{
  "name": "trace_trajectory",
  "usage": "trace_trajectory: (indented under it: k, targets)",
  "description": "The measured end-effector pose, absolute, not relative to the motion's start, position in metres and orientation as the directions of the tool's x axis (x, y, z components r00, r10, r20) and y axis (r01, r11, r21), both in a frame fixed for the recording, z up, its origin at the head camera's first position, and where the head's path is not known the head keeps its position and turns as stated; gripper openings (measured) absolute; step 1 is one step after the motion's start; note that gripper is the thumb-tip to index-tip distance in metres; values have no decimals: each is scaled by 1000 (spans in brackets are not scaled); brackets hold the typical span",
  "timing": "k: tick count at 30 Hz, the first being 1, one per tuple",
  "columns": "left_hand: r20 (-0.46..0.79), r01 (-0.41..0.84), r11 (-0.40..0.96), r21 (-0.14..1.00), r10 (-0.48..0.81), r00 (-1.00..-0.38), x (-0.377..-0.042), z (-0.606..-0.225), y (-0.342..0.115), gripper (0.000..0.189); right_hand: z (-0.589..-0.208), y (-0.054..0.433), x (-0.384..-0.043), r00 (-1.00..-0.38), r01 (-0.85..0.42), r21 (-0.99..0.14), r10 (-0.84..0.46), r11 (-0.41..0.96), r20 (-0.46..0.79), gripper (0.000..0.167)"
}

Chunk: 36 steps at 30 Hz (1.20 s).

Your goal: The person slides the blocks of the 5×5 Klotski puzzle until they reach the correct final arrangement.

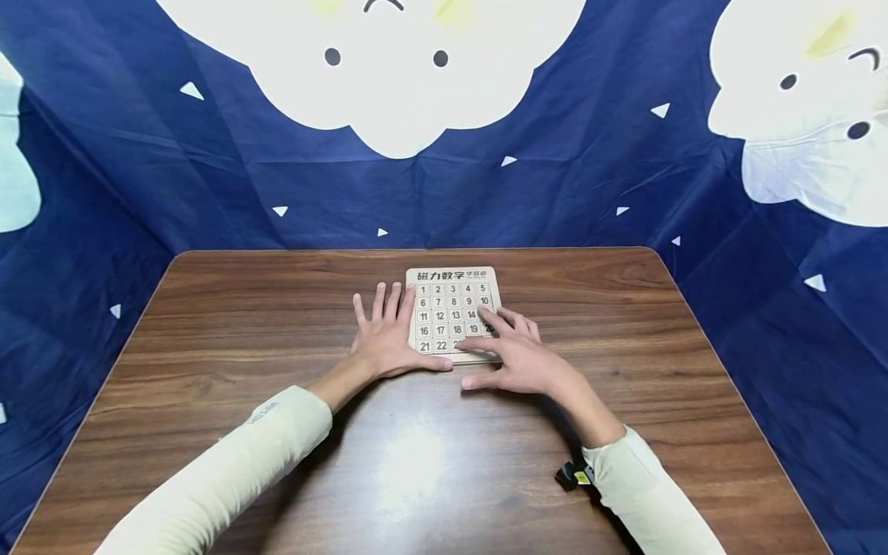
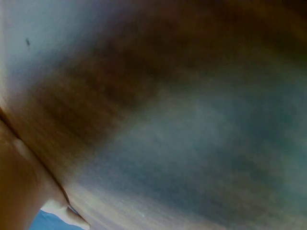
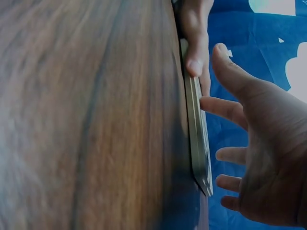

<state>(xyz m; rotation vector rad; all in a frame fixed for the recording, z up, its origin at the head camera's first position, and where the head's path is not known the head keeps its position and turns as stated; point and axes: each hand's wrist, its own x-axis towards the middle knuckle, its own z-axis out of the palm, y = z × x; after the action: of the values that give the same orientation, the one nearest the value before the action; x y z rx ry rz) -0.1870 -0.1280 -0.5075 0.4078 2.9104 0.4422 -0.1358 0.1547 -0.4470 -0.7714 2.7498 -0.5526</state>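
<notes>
A pale number-puzzle board (image 1: 496, 290) lies flat on the table, its square tiles (image 1: 455, 315) printed with numbers in rows. My left hand (image 1: 385, 343) is spread along the board's left side, thumb reaching along its lower edge. Over the lower right part of the board is my right hand (image 1: 527, 362), fingers apart and hiding some tiles. In the right wrist view, its index fingertip (image 3: 205, 103) meets the board's face, while the thumb and other fingers stand away. The left wrist view catches only part of the left hand (image 2: 29, 187) low in the corner.
The brown wood-grain table (image 1: 229, 347) extends around the board. Behind and beside it hangs a dark blue cloth (image 1: 312, 185) with white cloud shapes. A small black device (image 1: 567, 475) sits at the right cuff.
</notes>
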Motion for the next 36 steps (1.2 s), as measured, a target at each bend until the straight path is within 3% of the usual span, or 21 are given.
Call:
trace_trajectory:
  k: [4, 17, 36]
  targets:
    - [-115, 245, 916, 317, 294, -949, -187, -509, -130, 171, -447, 155, -135, -834, -451, -438, -542, 778, -103, 70]
    - [-104, 249, 913, 325, 296, -950, -187, -510, -131, 174, -439, 196, -133, -886, -382, -437, -458, 814, -78, 50]
    - [-109, 247, 912, 328, 296, -949, -185, -507, -130, 171, -449, 173, -126, -854, -425, -456, -514, 782, -85, 63]
